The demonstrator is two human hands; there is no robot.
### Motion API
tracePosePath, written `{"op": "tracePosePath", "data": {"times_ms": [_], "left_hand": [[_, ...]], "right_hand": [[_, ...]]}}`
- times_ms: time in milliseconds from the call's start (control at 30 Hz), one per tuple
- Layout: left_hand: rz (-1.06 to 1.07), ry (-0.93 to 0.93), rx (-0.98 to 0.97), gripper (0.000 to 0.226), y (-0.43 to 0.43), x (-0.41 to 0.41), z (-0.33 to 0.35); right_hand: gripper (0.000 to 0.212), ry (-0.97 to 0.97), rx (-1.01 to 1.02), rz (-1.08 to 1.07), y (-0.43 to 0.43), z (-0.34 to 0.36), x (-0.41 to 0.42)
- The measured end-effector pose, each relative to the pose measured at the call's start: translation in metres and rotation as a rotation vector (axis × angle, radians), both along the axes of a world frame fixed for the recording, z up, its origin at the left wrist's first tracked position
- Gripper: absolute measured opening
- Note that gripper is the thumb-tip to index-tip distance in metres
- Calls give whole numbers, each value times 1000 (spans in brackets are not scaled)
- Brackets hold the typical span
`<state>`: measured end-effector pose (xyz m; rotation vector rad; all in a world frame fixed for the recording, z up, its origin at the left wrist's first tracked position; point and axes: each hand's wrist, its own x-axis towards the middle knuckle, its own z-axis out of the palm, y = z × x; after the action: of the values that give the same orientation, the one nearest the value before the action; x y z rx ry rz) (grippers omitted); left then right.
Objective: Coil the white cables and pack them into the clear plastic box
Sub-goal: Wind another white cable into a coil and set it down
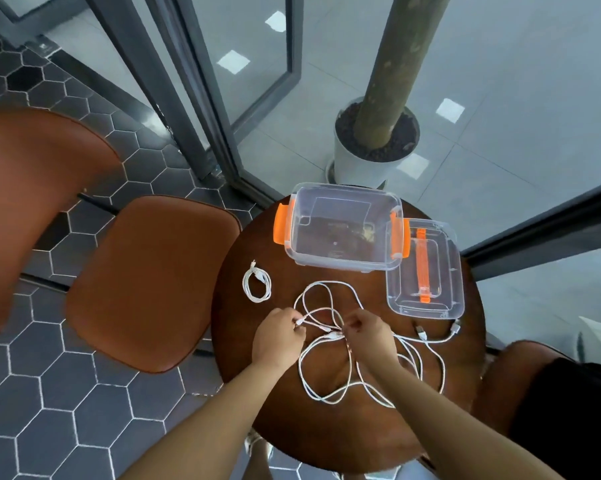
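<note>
The only camera rides on my head, a wide-angle view tipped forward and steeply down past my forearms, close above the round bench (344, 438), with my left hand (278, 337) and right hand (370, 336) near the middle and the hexagon-tiled floor (84, 410) curving off at the left.

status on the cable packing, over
Left hand and right hand both pinching the loose white cables, tangled. One coiled cable on the table, not boxed. Clear plastic box open, no cable inside, lid beside it. Nothing blocking.
</note>
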<state>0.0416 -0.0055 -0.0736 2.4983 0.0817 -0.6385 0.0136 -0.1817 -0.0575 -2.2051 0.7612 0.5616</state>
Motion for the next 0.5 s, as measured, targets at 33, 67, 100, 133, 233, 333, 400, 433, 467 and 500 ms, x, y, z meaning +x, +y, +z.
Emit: {"op": "tracePosePath", "data": {"times_ms": [33, 67, 100, 133, 233, 333, 400, 433, 467, 500], "left_hand": [[-11, 3, 3, 27, -7, -4, -1], [-10, 7, 7, 28, -13, -7, -2], [-1, 4, 15, 30, -18, -10, -3], [8, -10, 32, 32, -23, -11, -3], [-34, -87, 118, 36, -31, -5, -6], [-141, -117, 201, 31, -37, 8, -9], [-210, -127, 258, 20, -38, 14, -10], [-234, -140, 284, 15, -38, 15, -9], [-250, -162, 302, 14, -37, 15, -9], [-260, -185, 307, 13, -37, 14, -9]], "right_hand": [[14, 9, -14, -21, -8, 0, -8], [12, 17, -24, -39, -15, -1, -15], [10, 20, -28, -45, -21, -2, -22], [10, 17, -29, -40, -25, -3, -27], [14, -6, -42, 5, -31, -7, -29], [20, -28, -47, 23, -30, -16, -19], [24, -30, -45, 48, -26, -20, -11], [27, -19, -54, 78, -23, -21, -7], [31, -3, -59, 111, -21, -22, -3], [35, 13, -56, 139, -18, -25, -1]]}}
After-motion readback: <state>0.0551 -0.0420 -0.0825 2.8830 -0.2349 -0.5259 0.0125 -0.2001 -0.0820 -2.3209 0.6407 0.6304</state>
